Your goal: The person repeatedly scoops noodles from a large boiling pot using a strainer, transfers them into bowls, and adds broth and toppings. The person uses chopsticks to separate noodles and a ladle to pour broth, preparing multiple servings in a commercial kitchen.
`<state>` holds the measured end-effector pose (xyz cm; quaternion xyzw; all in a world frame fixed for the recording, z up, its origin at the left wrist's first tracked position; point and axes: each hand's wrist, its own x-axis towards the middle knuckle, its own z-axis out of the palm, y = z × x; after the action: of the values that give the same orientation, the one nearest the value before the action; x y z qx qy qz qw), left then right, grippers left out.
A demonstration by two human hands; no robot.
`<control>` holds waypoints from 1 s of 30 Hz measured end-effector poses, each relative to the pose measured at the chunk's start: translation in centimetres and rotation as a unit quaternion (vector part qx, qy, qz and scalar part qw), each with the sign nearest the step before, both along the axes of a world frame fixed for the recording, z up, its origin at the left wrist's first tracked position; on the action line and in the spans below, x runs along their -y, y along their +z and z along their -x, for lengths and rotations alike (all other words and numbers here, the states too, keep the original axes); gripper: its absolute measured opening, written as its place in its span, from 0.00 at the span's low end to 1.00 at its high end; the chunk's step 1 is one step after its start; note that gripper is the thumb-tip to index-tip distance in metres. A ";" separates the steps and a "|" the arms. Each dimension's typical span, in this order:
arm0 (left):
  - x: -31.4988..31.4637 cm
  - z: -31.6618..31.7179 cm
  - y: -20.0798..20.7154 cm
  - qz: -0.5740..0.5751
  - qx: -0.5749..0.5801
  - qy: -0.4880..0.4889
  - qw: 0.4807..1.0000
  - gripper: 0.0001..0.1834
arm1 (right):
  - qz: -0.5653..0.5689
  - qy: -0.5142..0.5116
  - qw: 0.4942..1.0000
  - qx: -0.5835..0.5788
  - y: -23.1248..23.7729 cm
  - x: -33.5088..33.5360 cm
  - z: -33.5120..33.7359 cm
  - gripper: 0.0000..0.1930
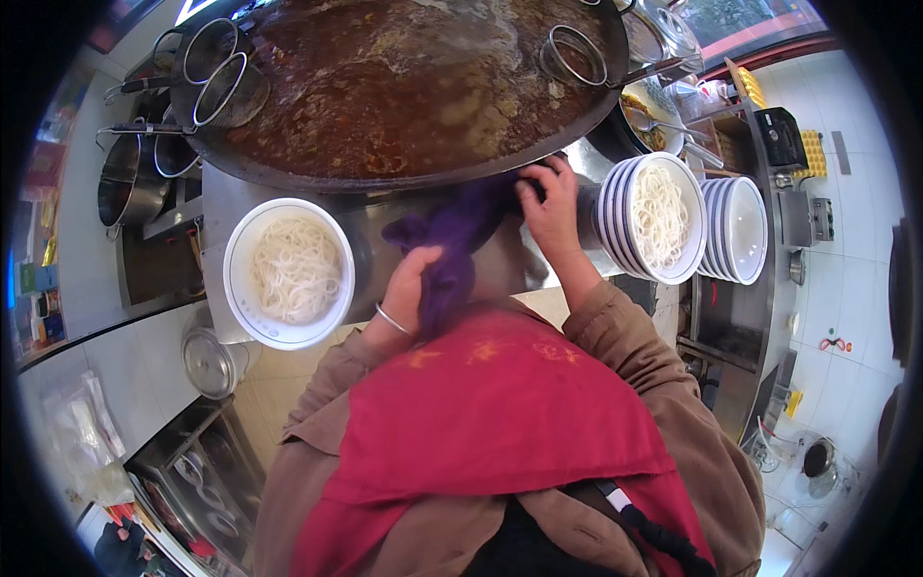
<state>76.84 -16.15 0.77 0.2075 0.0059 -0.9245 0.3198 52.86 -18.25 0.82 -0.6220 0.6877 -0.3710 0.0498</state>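
Note:
A crumpled purple cloth (457, 231) stretches between my hands, just below the near rim of a huge pan (375, 181) of bubbling red-brown broth. My left hand (409, 288), with a bangle at its wrist, is closed around the lower part of the cloth. Up against the pan's rim, my right hand (550, 197) has its fingers curled over the cloth's dark far end; its fingertips are partly hidden. Left of my hands stands a white bowl of noodles (298, 269). Another bowl of noodles (661, 216) tops a stack of bowls to the right.
Wire strainers (221, 91) hang over the pan's left rim, and one strainer (574, 56) sits at its right. More stacked bowls (745, 231) stand at the right edge of the steel counter (375, 216). A lidded container (209, 363) is lower left. Pots (133, 183) stand far left.

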 end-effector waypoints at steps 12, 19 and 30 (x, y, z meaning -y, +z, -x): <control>0.3 -0.1 -1.2 0.046 0.062 -0.017 0.997 0.22 | -0.210 -0.071 0.964 -0.149 -3.1 2.4 -3.0 0.34; -0.1 0.5 -0.9 0.032 0.130 -0.030 0.991 0.14 | -0.246 -0.178 0.945 -0.124 -3.8 5.3 -3.3 0.34; 1.0 1.8 -1.9 0.011 0.150 -0.072 0.986 0.13 | -0.143 -0.176 0.963 -0.148 -4.9 6.0 -2.7 0.21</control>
<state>75.07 -17.14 -1.10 0.3401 -0.0670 -0.9036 0.2519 55.58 -24.22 -4.11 -0.5253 0.8321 -0.1754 -0.0300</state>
